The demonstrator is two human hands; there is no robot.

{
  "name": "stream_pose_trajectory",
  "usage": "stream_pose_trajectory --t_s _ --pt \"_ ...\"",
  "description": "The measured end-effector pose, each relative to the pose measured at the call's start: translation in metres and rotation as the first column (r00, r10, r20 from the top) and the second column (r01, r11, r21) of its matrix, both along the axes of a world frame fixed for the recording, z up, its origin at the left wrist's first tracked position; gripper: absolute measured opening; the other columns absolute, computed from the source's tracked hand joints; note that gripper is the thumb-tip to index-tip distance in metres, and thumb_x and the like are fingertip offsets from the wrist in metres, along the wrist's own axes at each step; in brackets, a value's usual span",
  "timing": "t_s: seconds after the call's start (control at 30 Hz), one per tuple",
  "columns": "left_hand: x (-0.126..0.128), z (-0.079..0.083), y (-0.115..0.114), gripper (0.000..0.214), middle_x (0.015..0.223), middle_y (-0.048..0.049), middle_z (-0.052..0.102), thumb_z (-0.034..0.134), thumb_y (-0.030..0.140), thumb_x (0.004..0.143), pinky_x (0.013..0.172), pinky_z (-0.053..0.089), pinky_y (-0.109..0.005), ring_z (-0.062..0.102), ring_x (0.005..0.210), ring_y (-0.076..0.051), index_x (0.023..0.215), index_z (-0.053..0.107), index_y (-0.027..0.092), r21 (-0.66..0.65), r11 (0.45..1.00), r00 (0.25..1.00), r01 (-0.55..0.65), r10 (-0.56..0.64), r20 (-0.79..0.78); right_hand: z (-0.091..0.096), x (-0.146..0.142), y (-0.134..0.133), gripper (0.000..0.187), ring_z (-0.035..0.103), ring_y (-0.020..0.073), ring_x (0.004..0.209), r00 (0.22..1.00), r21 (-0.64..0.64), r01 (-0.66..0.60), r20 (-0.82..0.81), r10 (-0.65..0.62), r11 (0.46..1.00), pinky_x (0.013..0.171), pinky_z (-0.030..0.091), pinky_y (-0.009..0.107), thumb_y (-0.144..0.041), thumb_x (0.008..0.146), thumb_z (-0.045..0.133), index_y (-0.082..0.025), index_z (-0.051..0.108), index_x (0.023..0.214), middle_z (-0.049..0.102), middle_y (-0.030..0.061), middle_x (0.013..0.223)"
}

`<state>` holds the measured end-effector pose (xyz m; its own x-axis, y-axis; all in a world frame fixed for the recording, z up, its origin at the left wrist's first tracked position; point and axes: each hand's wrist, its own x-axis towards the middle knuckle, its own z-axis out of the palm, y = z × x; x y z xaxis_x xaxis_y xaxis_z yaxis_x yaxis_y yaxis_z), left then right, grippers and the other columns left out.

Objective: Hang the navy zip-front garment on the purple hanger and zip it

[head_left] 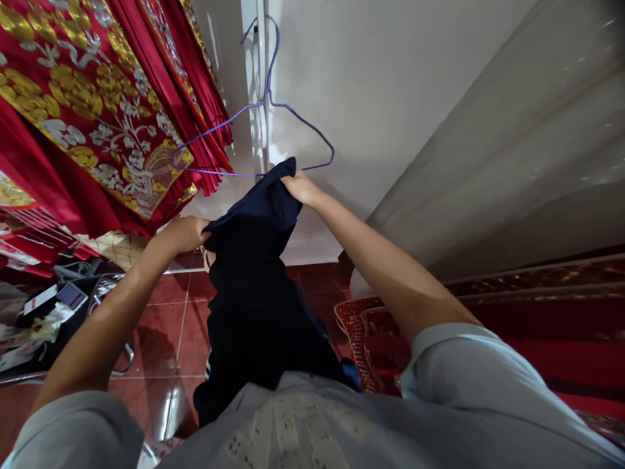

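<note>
A dark navy garment (249, 228), likely trousers or a skirt though its full shape is hard to make out, hangs down in front of me. My left hand (188, 233) is closed on its upper left edge. At the upper right corner, my right hand (300, 187) pinches the cloth. Just behind the garment's top edge, a purple wire hanger (303, 118) hangs by its hook from a white metal fixture (261, 71). The hanger's lower bar passes close to my right hand, and whether they touch I cannot tell.
Red robes (112, 124) with gold and silver embroidery hang at the upper left. A dark chair seat (73, 326) at left carries a phone (72, 296) and papers. Red embroidered cloth (371, 339) lies low on the right, beside a grey curtain-like sheet (512, 143). The floor (166, 339) is red tile.
</note>
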<state>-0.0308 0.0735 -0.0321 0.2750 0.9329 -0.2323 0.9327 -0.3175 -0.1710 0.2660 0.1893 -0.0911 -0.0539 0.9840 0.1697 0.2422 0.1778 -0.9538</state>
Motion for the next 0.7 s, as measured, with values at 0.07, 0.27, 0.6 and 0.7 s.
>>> stream_pose_trajectory --t_s 0.07,0.27,0.6,0.7 --pt "-0.006 0.004 -0.006 0.038 0.111 -0.0182 0.075 0.045 0.041 0.098 0.084 0.052 -0.040 0.071 0.104 -0.036 0.109 0.073 0.018 0.073 0.992 0.994 -0.104 0.107 -0.031 0.000 0.002 -0.004 0.016 0.068 0.0284 0.092 0.999 0.061 0.008 0.050 -0.011 0.998 0.094 0.057 0.047 -0.021 0.079 0.054 -0.021 0.052 0.064 0.065 0.0051 0.074" --pt "0.012 0.030 -0.020 0.045 0.087 -0.0162 0.072 0.038 0.048 0.101 0.082 0.051 -0.040 0.071 0.089 -0.033 0.086 0.067 0.017 0.358 0.924 0.974 -0.138 0.061 0.217 0.012 0.050 -0.028 0.018 0.067 0.0327 0.095 0.970 0.329 0.161 0.121 -0.211 0.930 0.094 0.058 0.051 -0.028 0.074 0.064 -0.022 0.051 0.062 0.062 0.0049 0.072" --pt "0.034 0.053 0.011 0.031 0.083 -0.0121 0.066 0.045 0.034 0.099 0.092 0.050 -0.039 0.065 0.091 -0.026 0.075 0.055 0.018 0.390 0.891 0.940 -0.233 0.105 0.324 0.026 0.077 -0.048 0.017 0.069 0.0341 0.100 0.932 0.466 0.231 0.146 -0.331 0.854 0.095 0.058 0.052 -0.033 0.074 0.073 -0.022 0.061 0.071 0.070 0.0070 0.082" --pt "0.020 0.046 0.028 0.030 0.073 -0.0081 0.062 0.050 0.034 0.095 0.087 0.051 -0.038 0.063 0.082 -0.024 0.070 0.055 0.018 0.175 0.962 0.952 -0.208 0.158 0.261 0.022 0.074 -0.050 0.020 0.070 0.0340 0.100 0.933 0.456 0.235 0.140 -0.330 0.859 0.095 0.059 0.051 -0.034 0.076 0.074 -0.022 0.059 0.068 0.069 0.0059 0.079"
